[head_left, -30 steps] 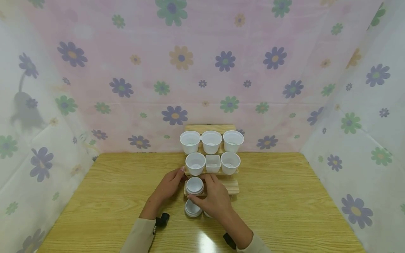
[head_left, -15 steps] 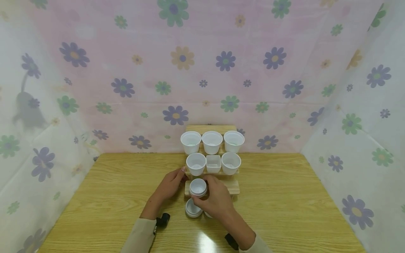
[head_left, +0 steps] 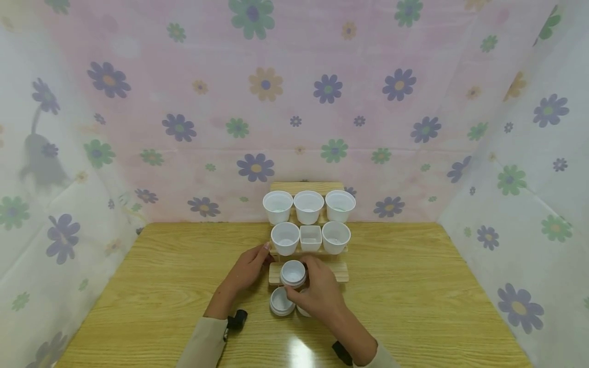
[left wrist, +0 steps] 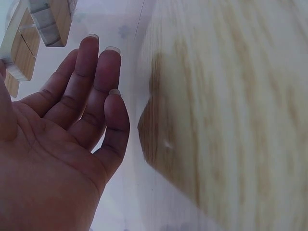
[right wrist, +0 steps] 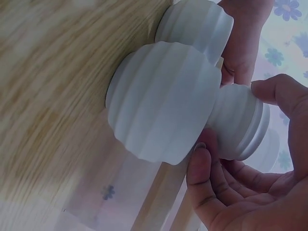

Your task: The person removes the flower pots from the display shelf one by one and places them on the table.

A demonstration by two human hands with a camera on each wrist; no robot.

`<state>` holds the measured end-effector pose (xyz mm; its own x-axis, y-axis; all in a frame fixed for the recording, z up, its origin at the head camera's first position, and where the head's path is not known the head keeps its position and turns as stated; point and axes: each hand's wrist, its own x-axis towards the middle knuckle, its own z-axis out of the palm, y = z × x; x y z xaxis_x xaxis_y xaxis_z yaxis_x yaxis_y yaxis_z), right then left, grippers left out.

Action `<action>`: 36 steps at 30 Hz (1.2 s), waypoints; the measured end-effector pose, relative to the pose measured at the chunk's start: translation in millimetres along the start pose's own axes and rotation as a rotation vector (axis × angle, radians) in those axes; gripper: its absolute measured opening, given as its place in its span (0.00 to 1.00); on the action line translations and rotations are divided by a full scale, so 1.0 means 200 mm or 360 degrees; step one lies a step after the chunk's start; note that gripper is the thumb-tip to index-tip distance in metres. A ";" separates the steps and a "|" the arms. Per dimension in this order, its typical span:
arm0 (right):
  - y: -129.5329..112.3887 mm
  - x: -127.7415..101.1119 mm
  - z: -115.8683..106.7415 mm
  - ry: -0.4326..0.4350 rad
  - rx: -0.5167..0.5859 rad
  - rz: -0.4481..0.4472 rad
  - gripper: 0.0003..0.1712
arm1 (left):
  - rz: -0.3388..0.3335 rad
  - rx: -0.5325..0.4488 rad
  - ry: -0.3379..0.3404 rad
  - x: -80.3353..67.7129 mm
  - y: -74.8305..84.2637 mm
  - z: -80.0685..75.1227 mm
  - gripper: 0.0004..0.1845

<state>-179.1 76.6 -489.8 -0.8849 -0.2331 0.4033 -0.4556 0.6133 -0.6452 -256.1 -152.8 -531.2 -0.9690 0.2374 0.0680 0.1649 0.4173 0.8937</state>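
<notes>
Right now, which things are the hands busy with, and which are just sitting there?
Busy with:
- right hand gripping a small ribbed white plastic pot
- left hand resting open at the stepped wooden stand

Just sitting:
- another ribbed pot on the wooden table
- six white cups above

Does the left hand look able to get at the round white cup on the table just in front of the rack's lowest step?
Probably yes: the left hand is open beside the rack, and the cup sits uncovered near its wrist, left of the right hand.
</notes>
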 end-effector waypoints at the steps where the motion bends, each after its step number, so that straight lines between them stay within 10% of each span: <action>1: 0.00 0.00 0.00 0.0002 0.0006 0.0001 0.31 | -0.0003 0.0001 0.0003 0.00 0.00 0.00 0.30; 36: 0.02 -0.08 -0.12 -0.0026 0.0094 0.0018 0.32 | -0.0020 -0.0010 0.0001 0.00 0.02 0.00 0.30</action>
<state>-164.7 101.5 -484.0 -0.8911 -0.2393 0.3855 -0.4503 0.5704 -0.6869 -254.8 -151.4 -527.4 -0.9712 0.2316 0.0568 0.1513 0.4146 0.8973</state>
